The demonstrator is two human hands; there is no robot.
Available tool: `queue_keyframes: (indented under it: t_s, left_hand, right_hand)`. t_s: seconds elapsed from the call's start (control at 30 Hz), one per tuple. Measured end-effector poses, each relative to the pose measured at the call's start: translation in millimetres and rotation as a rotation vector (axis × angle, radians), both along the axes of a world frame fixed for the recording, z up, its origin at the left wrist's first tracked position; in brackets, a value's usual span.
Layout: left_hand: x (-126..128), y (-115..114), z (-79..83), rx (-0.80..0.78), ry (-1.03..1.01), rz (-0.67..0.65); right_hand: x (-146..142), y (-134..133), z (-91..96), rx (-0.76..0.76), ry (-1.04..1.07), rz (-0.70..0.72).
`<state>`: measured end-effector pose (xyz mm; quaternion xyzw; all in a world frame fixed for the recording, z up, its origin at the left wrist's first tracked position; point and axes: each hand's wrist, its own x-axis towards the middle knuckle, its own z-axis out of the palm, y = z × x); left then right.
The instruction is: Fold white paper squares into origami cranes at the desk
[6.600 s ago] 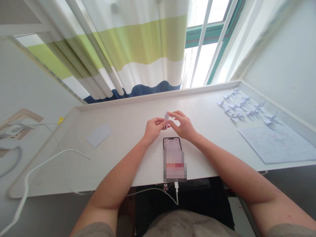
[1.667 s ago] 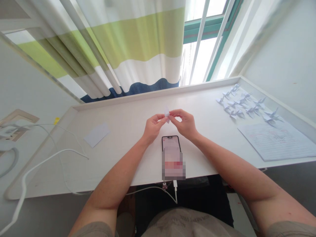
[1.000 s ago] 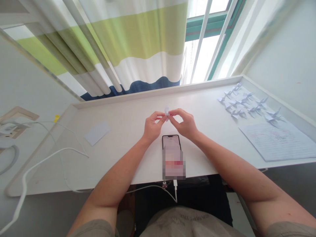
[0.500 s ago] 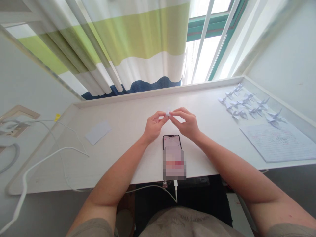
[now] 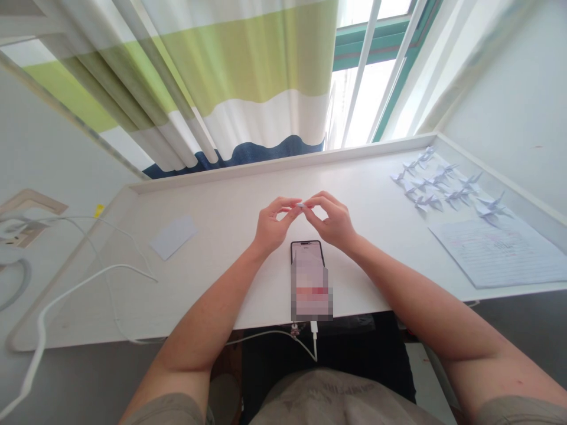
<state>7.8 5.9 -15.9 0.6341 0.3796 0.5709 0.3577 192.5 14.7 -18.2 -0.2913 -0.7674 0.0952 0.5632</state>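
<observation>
Between my fingertips is a small piece of folded white paper (image 5: 300, 205), mostly covered by the fingers. My left hand (image 5: 272, 224) pinches it from the left with thumb and fingers. From the right, my right hand (image 5: 331, 218) pinches the same paper, so the two sets of fingertips almost meet. Both hands are over the middle of the white desk (image 5: 230, 236), just beyond a phone (image 5: 308, 254) that lies face up. The exact folds of the paper are too small to make out.
Several folded paper cranes (image 5: 460, 195) stand at the back right, behind written sheets (image 5: 500, 251). A white slip of paper (image 5: 173, 237) lies to the left. White cables (image 5: 88, 282) cross the left side, and a charging plug (image 5: 314, 326) joins the phone at the front edge.
The folded paper has been tipped flatter between the fingertips; earlier a part of it stuck up above them. Both hands keep their pinch in nearly the same spot.
</observation>
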Motion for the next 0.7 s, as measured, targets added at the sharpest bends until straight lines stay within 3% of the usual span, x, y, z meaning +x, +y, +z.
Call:
queue_keyframes:
  t_s: [0.27,0.43,0.7]
  left_hand:
    - [-3.9,0.6,2.8,0.036,0.108,0.044]
    - [-2.9,0.6,1.6,0.06,0.127,0.136]
    - [9.0,-4.7,4.1,-0.223,-0.229,0.004]
  right_hand:
    - [0.6,1.0,-1.8,-0.002,-0.017,-0.01]
    - [2.0,4.0,-3.1,0.006,-0.083,-0.024]
    - [6.2,9.9,-5.9,0.171,-0.171,-0.118]
